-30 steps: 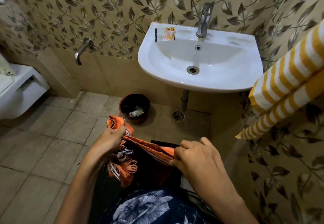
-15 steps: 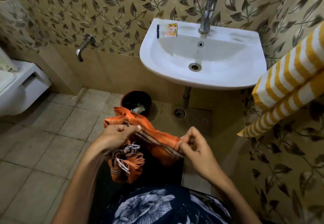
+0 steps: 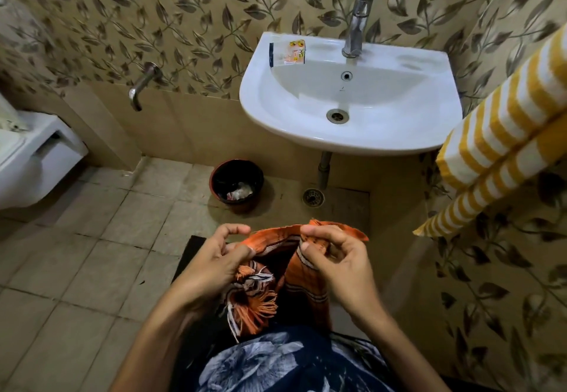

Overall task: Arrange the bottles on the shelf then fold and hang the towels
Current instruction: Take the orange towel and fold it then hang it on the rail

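Washbasin (image 3: 349,134) taken as the landmark; it hangs on the leaf-patterned wall at the far side of the bathroom.

Yellow-and-white striped towel (image 3: 503,143): folded and draped over something to the right of the washbasin, the support itself hidden. Reads as one towel already hung.

Toilet (image 3: 33,161): far left of the washbasin, only a corner showing. Wall spout (image 3: 142,85) left of the washbasin, between the two.

Orange towel (image 3: 294,272): below and in front of the washbasin, held over the floor close to the person's body. A second ago it was stretched low between hands set apart. It now sits higher and bunched, top edge arched between the hands, fringed end dangling under the left one.

Waste bin (image 3: 237,181): on the floor under the washbasin's left side, scraps inside.

Left hand (image 3: 211,266): pinches the orange cloth between thumb and fingers; it has come up and inward.

Right hand (image 3: 334,256): thumb and fingertips nip the top edge near a corner. It was a closed fist over the cloth a second ago and now works at the hem.

Small printed sachet (image 3: 291,52): on the washbasin's back left rim.

Judgement: hands are hunting for corners, so folding is just starting; hanging is not yet done. No bottles or shelf in view.
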`<action>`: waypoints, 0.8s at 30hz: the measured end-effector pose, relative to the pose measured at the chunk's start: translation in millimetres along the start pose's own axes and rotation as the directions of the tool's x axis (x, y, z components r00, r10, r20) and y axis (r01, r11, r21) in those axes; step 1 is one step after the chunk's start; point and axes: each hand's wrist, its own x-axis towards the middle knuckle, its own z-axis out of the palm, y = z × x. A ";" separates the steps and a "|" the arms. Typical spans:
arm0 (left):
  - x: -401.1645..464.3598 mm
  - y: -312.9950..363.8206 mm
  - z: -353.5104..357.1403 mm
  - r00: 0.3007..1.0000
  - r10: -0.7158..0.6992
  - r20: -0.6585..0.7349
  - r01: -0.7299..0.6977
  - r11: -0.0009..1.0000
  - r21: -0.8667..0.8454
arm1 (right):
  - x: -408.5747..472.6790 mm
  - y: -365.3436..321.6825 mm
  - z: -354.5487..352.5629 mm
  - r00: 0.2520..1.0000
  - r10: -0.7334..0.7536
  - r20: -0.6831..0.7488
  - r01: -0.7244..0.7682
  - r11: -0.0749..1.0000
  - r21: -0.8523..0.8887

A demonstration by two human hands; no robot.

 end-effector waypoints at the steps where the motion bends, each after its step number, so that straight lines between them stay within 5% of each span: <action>1: -1.5 0.6 2.1 1.000 -0.009 -0.005 0.009 0.998 -0.061 | -0.3 0.2 0.7 1.000 -0.020 0.024 0.020 1.000 0.001; 15: -6.1 0.2 20.3 0.996 -0.088 -0.005 0.081 0.932 -0.353 | -2.7 -0.8 13.1 0.956 -0.051 0.290 0.054 0.999 -0.001; 24: -19.6 8.1 23.5 0.994 -0.107 0.023 0.108 0.929 -0.353 | -4.2 0.1 17.1 0.921 -0.097 0.376 0.152 0.981 -0.120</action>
